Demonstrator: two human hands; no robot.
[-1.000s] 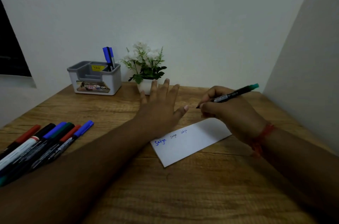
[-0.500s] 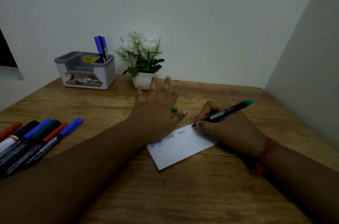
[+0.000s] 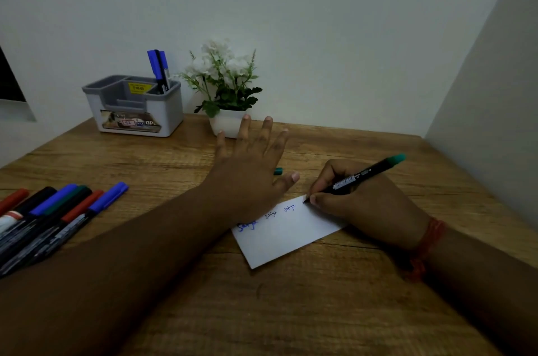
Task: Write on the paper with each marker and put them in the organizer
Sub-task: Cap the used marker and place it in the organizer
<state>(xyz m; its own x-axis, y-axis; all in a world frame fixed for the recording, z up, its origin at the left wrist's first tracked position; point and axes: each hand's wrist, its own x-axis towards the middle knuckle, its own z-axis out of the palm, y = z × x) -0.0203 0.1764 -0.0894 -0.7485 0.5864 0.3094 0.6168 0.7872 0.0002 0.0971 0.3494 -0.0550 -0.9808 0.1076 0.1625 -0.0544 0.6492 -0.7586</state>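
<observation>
Rightward, marker (image 3: 358, 178) tip touches paper (image 3: 291, 236) edge.

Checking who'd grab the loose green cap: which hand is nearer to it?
Left. The left hand lies flat beside the small green marker cap, partly covering it; the right hand holds its marker farther right.

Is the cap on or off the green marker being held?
Off: the marker has its bare tip on the paper, and a green cap lies beside the left hand.

Matt grained wood table (image 3: 320, 312), smooth white paper (image 3: 279, 242), glossy grey plastic organizer (image 3: 168, 114).
</observation>
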